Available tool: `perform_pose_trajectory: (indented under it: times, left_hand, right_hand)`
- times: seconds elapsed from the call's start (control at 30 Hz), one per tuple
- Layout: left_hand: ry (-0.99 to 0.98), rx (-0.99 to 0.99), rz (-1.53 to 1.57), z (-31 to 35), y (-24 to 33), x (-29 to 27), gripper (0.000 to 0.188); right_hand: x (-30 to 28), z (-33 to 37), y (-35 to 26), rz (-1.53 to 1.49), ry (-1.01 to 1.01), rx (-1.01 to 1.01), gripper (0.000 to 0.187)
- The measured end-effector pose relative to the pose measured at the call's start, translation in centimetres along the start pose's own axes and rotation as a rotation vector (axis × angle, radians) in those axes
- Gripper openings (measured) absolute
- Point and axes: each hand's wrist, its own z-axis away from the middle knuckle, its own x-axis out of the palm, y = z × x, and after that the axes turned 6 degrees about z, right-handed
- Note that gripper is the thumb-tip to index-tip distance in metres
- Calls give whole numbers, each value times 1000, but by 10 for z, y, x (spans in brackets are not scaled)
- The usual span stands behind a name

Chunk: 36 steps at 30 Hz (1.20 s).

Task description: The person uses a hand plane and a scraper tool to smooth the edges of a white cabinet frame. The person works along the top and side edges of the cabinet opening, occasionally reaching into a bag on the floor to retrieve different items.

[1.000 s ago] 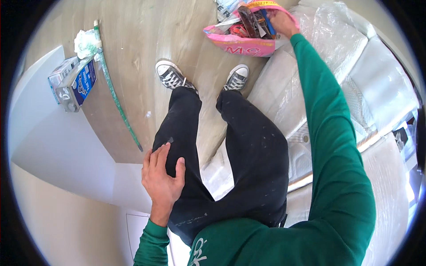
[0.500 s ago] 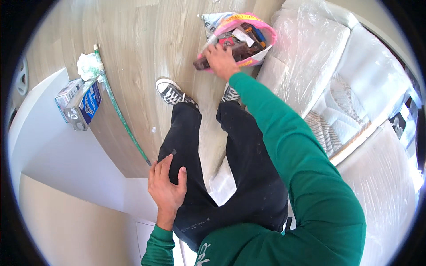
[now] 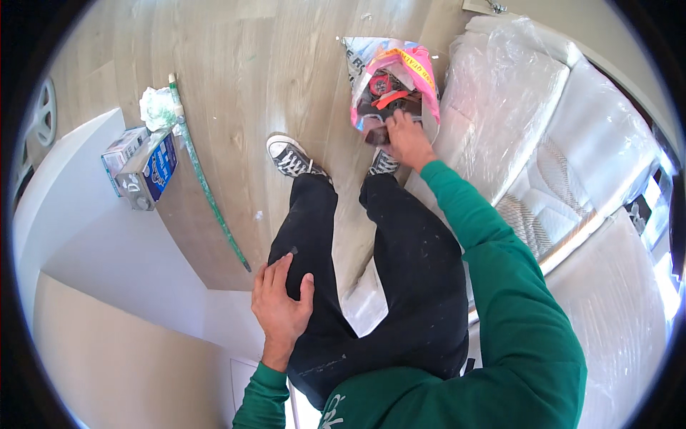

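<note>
At the near edge of a pink and white plastic bag [image 3: 431,93] on the floor, my right hand [image 3: 409,139] is closed round a dark brown object [image 3: 376,134] whose kind I cannot make out. Part of that object is hidden by my fingers. Inside the bag lie a round red and black item [image 3: 381,85], an orange-red piece [image 3: 391,99] and other dark things. My left hand [image 3: 280,294] rests on my left thigh, fingers stretched out, holding nothing.
Plastic-wrapped mattress-like cushions [image 3: 511,93] stand along the right. On the left, boxes [image 3: 146,171] sit by a white curved panel [image 3: 78,179]. A green-spattered pole [image 3: 202,179] with a crumpled white wad [image 3: 158,109] lies on the wood floor.
My right hand has moved right and nearer me with the dark brown object. The bag now stands more upright, its contents shifted. My left hand keeps its place on my thigh.
</note>
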Motion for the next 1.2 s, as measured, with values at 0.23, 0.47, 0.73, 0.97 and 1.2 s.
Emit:
perform_pose_trajectory:
  times: [0.23,0.47,0.73,0.97,1.2]
  left_hand:
    - [13,18,-18,-1,-4,0,49]
    - [9,20,-26,-1,-1,0,48]
    - [22,30,-30,1,-6,2,48]
    - [45,26,5,14,-7,12,48]
    - [103,24,-2,34,-8,21,49]
  right_hand:
    - [-52,-87,59,-223,408,426,33]
    - [35,-64,23,-557,-138,583,58]
    - [66,-83,53,-518,-186,630,55]
    - [16,-93,71,-164,-218,349,36]
    - [-1,-102,119,-163,-252,78,28]
